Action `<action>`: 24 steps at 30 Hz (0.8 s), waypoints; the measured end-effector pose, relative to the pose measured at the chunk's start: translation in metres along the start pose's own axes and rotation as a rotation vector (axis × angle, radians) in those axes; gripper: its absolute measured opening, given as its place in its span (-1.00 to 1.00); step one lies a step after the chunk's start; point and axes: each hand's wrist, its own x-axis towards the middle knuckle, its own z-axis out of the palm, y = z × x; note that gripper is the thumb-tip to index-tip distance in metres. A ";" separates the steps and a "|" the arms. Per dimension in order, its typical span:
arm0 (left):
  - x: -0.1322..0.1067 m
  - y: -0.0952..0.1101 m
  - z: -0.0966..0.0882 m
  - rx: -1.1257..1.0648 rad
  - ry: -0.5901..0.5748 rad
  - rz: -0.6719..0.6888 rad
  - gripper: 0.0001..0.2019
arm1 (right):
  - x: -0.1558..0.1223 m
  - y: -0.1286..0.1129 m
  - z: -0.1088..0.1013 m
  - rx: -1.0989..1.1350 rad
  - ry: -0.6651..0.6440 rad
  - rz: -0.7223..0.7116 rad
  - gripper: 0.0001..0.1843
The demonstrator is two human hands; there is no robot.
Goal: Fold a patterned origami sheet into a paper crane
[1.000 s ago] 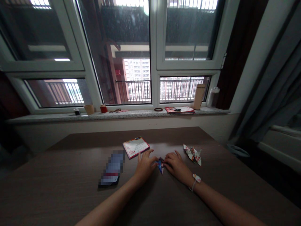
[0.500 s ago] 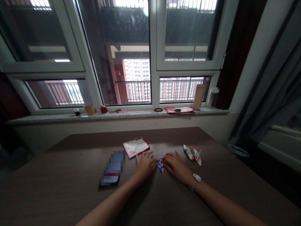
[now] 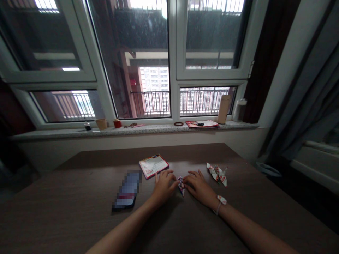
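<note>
A small piece of folded paper (image 3: 181, 187) with a colourful pattern lies on the table between my hands, its narrow point towards me. My left hand (image 3: 164, 185) has its thumb and fingertips at the paper's left edge, the other fingers bent over the table. From the right, my right hand (image 3: 198, 185) grips the paper's upper right side with its fingertips; a bracelet (image 3: 221, 200) is on that wrist. Further right rests a folded paper crane (image 3: 217, 174) with printed markings. The fingertips hide part of the small paper.
A phone with a blurred screen (image 3: 127, 190) lies left of my hands. Behind them is a stack of square paper (image 3: 153, 165) on the brown table (image 3: 79, 183). The windowsill (image 3: 159, 129) bears a paper cup (image 3: 101, 124), scissors (image 3: 130, 125), papers (image 3: 209, 124) and a tan flask (image 3: 224, 109).
The blue face on the small paper is out of sight now, and a patterned face shows there instead. Both hands stay at nearly the same place.
</note>
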 end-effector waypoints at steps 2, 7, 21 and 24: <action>0.000 -0.001 0.001 0.015 0.011 -0.022 -0.82 | 0.000 0.000 0.000 0.008 0.006 -0.001 -0.83; -0.001 -0.003 0.003 0.095 -0.007 -0.020 -0.84 | 0.000 0.000 0.000 0.015 0.007 -0.003 -0.82; -0.005 0.000 0.002 0.268 -0.053 0.028 -0.74 | 0.000 0.002 0.002 0.004 -0.011 -0.003 -0.66; -0.005 -0.001 0.003 0.270 -0.059 0.027 -0.73 | 0.000 0.003 0.003 -0.010 -0.045 -0.013 -0.62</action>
